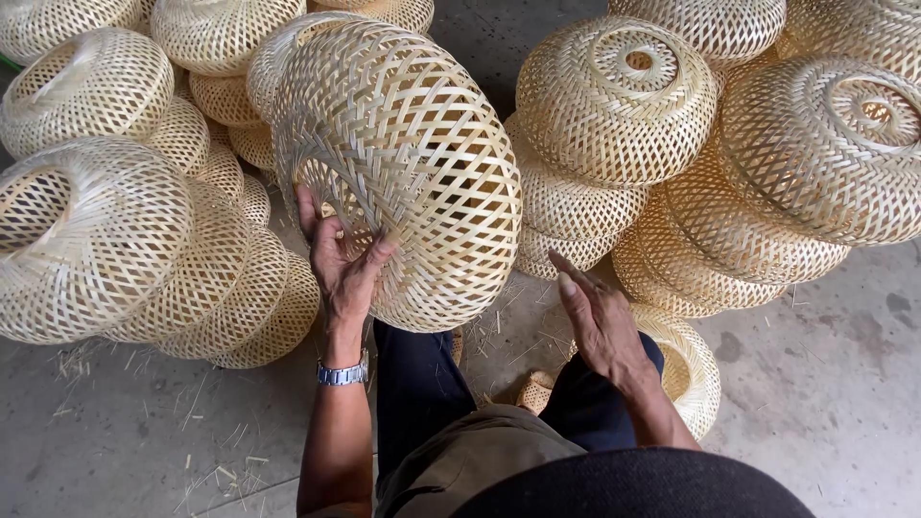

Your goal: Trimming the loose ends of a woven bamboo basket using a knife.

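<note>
One woven bamboo shade (403, 163) is tilted on edge, rim pinched by the left hand (338, 259) to expose the weave; right hand (597, 321) hovers spread, empty.

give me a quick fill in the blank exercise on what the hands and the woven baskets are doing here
1. The left hand grips the rim of a round woven basket and holds it off the ____.
2. On the left wrist sits a metal ____.
3. The right hand is open and holds ____.
4. Stacks of woven baskets lie on the concrete floor on ____ sides of the person.

Missing words: floor; wristwatch; nothing; both
</note>
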